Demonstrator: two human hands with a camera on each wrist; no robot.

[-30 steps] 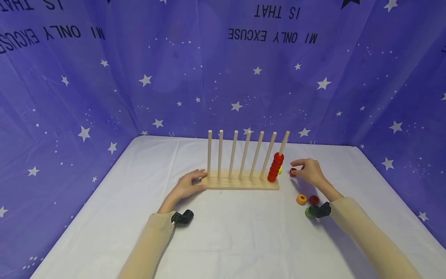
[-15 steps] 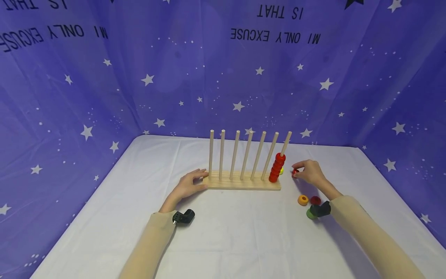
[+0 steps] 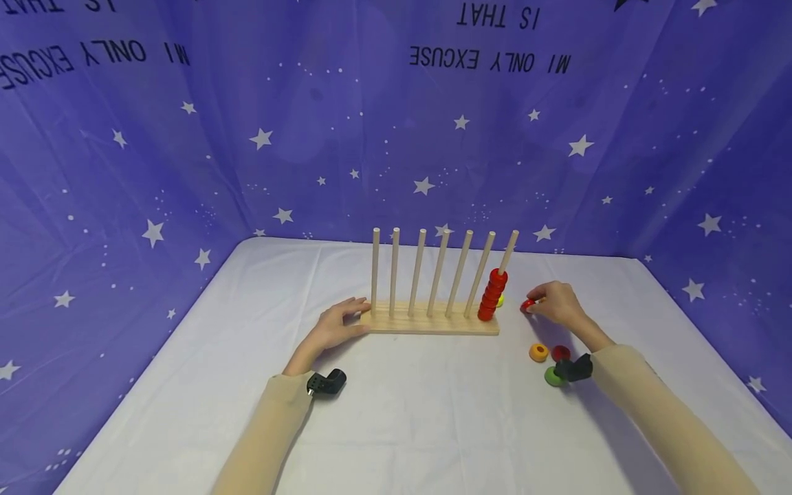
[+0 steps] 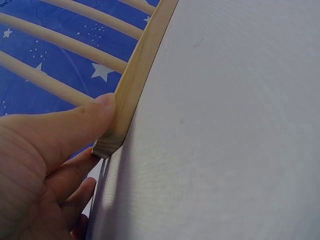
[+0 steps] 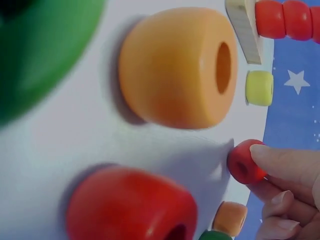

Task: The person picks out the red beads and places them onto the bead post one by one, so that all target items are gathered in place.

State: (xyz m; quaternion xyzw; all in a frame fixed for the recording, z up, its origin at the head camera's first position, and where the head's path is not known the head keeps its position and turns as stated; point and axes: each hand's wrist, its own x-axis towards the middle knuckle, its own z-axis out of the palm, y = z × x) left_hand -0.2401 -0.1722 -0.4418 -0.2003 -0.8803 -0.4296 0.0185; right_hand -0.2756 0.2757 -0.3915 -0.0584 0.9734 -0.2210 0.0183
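My left hand grips the left end of a wooden peg rack. In the left wrist view the thumb presses on the base's edge, with the other fingers around its end. Several red beads are stacked on the rightmost peg; the other pegs are bare. Right of the rack, my right hand pinches a loose red bead between thumb and fingers. The bead is tilted, its hole showing in the right wrist view. Whether it touches the table, I cannot tell.
Loose beads lie near my right wrist: an orange one, a red one and a green one. A yellow bead sits behind the rack's right end. Another orange bead lies beyond my right fingers. A starry purple cloth surrounds the table.
My right hand has drawn slightly to the right, and the red bead in its fingers has turned onto a tilt. My left hand stays on the rack's end.
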